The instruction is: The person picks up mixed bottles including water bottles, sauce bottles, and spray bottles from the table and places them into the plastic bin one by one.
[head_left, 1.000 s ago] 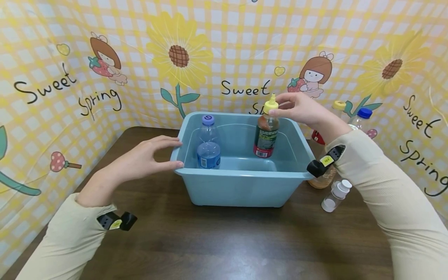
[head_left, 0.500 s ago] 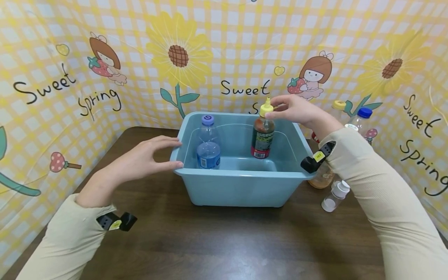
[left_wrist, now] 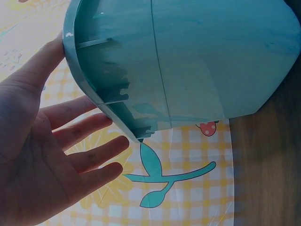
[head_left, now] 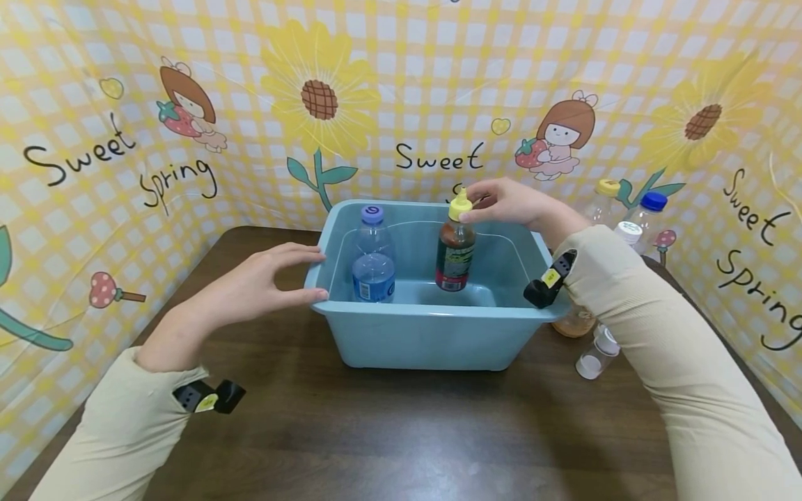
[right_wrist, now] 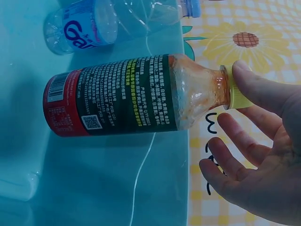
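Note:
My right hand (head_left: pixel 510 203) pinches the yellow nozzle cap of a sauce bottle (head_left: pixel 455 256) between thumb and fingertips. The bottle stands nearly upright inside a blue plastic tub (head_left: pixel 432 341); in the right wrist view its dark green and red label (right_wrist: pixel 117 96) faces the camera, with reddish sauce smears in the clear neck. To its left in the tub is a water bottle (head_left: pixel 374 261) with a purple cap and blue label. My left hand (head_left: pixel 253 282) touches the tub's left rim with straight fingers and thumb; the left wrist view shows its fingers spread along that rim.
Right of the tub, partly behind my right sleeve, are several bottles: one with a yellow cap (head_left: pixel 608 188), one with a blue cap (head_left: pixel 654 202), and a small clear bottle with a white cap (head_left: pixel 592 363). A patterned cloth (head_left: pixel 426 83) hangs behind the brown table (head_left: pixel 376 431).
My right hand has moved left and slightly down with the sauce bottle, bringing it closer to the water bottle inside the tub. The left hand has stayed at the rim.

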{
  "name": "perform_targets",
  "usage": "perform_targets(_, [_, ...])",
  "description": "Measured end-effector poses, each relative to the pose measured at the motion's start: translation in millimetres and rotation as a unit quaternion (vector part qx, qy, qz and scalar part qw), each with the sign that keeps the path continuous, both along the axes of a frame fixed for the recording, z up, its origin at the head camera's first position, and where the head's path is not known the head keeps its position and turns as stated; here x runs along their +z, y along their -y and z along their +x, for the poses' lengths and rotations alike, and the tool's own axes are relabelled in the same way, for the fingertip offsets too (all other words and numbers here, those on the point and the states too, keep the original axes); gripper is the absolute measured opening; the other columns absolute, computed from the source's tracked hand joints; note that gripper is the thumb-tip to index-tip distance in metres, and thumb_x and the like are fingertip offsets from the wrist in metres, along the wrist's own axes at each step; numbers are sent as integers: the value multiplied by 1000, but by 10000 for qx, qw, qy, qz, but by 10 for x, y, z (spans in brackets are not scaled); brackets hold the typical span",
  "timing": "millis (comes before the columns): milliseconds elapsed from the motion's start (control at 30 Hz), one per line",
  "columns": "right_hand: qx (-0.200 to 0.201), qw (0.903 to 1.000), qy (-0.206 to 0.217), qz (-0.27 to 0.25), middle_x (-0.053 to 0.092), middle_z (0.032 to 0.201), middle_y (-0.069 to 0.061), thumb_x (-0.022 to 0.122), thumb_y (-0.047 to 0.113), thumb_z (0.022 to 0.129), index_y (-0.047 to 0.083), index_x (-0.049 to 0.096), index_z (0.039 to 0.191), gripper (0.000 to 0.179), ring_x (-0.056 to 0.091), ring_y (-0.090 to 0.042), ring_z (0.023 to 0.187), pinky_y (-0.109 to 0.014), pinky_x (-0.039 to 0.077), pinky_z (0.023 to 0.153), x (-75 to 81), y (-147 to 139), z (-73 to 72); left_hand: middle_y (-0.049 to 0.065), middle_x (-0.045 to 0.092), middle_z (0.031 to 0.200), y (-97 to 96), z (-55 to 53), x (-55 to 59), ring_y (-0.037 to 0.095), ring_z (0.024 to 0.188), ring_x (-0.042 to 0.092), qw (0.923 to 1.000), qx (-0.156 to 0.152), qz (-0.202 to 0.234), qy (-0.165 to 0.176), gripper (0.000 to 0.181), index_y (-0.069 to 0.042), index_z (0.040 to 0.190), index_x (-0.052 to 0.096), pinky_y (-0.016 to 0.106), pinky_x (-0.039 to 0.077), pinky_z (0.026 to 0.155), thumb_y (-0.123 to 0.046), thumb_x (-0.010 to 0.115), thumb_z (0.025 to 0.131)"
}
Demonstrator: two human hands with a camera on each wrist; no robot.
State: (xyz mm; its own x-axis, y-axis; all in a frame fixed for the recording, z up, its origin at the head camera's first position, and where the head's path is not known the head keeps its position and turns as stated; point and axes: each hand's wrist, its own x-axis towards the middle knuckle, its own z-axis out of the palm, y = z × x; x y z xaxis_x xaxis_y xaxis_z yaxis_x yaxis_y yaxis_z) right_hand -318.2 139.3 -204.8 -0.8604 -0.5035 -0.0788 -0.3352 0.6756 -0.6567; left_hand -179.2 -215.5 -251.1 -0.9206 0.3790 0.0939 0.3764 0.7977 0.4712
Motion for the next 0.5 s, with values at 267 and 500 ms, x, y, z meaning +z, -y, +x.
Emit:
perform_targets(267, [212, 9997, 39, 104, 53, 128, -14, 66, 30, 87, 5, 53, 125, 47, 46, -32, 127, -48, 37, 106, -15, 84, 4, 13, 42, 144, 2, 3, 8, 34, 134, 38, 10000, 3, -12, -2, 67, -9, 135, 49, 56, 35, 105, -49, 65, 83])
perform_targets(500, [407, 9987, 172, 246, 49, 135, -14, 64, 24, 88, 6, 51, 130, 47, 46, -31, 128, -48, 37, 107, -45, 155, -54, 13, 41, 144, 0, 0, 6, 34, 134, 38, 10000, -11, 6, 10, 67, -9, 135, 48, 55, 35, 105, -49, 65, 83])
